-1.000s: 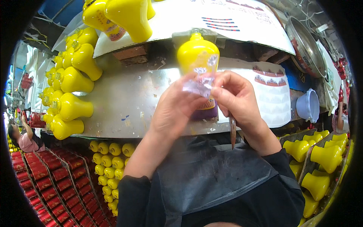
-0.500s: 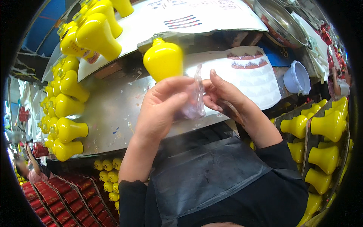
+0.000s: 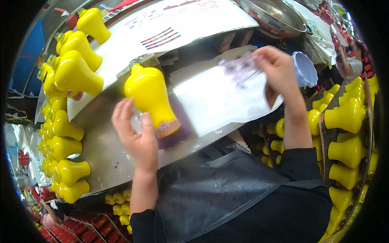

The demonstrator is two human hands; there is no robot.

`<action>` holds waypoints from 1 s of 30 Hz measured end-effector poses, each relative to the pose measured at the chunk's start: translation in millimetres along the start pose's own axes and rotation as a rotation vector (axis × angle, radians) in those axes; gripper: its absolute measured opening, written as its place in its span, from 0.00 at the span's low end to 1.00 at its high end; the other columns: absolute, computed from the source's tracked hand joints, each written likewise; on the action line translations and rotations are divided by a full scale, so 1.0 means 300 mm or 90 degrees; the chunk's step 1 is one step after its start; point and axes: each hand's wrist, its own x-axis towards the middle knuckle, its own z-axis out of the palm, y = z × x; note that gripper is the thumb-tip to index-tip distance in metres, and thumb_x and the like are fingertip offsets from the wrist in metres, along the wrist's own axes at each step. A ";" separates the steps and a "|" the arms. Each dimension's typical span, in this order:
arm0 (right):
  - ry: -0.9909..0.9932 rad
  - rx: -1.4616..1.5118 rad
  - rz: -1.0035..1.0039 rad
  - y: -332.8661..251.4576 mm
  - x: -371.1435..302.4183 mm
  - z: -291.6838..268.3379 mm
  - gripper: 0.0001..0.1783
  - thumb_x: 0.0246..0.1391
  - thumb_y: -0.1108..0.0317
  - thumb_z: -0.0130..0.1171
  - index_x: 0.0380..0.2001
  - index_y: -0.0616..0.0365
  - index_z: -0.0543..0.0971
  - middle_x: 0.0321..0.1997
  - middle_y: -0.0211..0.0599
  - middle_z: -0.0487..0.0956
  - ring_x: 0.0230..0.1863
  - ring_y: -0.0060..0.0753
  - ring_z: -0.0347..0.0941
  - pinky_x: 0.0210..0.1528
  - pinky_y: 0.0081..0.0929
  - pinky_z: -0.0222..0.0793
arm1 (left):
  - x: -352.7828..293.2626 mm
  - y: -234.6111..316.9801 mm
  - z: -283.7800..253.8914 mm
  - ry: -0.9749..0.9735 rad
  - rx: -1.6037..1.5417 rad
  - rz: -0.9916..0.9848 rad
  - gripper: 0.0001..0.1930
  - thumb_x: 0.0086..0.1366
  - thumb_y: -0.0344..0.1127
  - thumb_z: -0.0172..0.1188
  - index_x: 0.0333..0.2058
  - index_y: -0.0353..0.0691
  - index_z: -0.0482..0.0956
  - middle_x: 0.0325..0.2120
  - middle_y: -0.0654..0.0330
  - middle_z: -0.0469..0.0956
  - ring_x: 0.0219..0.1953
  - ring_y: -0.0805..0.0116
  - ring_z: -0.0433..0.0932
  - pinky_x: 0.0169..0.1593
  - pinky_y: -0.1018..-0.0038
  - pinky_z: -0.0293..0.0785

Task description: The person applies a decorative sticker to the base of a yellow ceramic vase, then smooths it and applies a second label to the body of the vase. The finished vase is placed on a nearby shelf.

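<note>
A glossy yellow bottle point(image 3: 148, 93) lies on the work table, its neck end away from me and a printed band around its foot. Close against its left side is my left hand point(image 3: 137, 137), fingers apart and holding nothing. My right hand point(image 3: 277, 71) is raised to the right, pinching a wrinkled, see-through mauve film point(image 3: 242, 69) that is blurred by motion. A brown flat piece point(image 3: 270, 96) shows below that palm; how it is held is hidden. The film hangs over a white paper sheet point(image 3: 210, 101). Purple material point(image 3: 183, 131) lies beside the bottle's foot.
Several yellow bottles point(image 3: 67, 131) line the table's left edge, with others on a white board point(image 3: 194, 24) at the back. A metal basin point(image 3: 273, 18) and a pale blue bucket point(image 3: 304, 69) stand back right. Racks of yellow bottles point(image 3: 344, 152) flank my right side.
My hands have moved apart. The right one has carried the film right and away from me; the left has moved left of the bottle. The bottle's foot with its printed band now shows.
</note>
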 end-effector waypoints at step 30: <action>0.175 -0.691 0.055 0.421 0.178 -0.511 0.19 0.70 0.47 0.52 0.54 0.39 0.83 0.45 0.51 0.85 0.50 0.61 0.81 0.50 0.48 0.76 | 0.017 -0.138 0.047 -0.145 -0.603 -0.445 0.42 0.75 0.28 0.55 0.79 0.43 0.39 0.74 0.54 0.57 0.74 0.58 0.61 0.74 0.60 0.62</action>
